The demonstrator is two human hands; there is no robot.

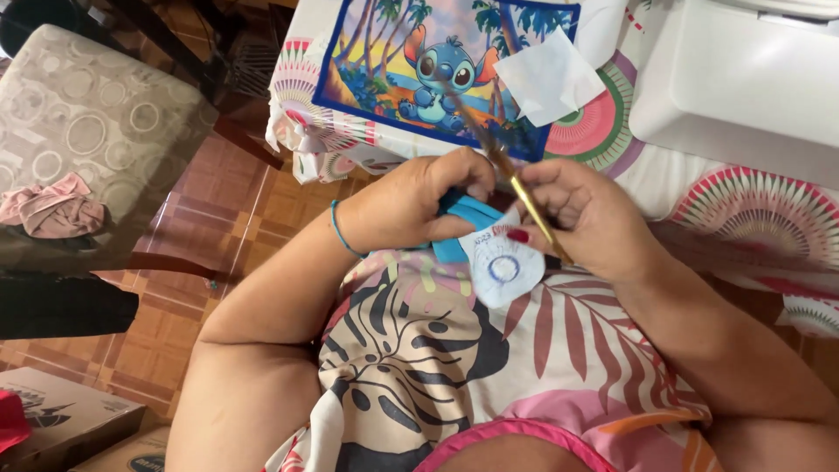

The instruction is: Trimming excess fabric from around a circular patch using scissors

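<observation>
**Scissors meet blue fabric over the lap**

We're mid-cut, it seems: left hand point(419, 197) curled shut, pinching the blue fabric point(463, 223) w/ a white paper pattern point(505, 267) against it, both held above the lap, just in front of the counter point(717, 197). Right hand point(581, 214) is closed round gold-handled scissors point(511, 179), blades angled up-left & blurred. Cartoon picture point(437, 61) & white paper point(551, 79) lie on the counter. Next move prob calls for steady grip, blades tracking the pattern edge
</observation>
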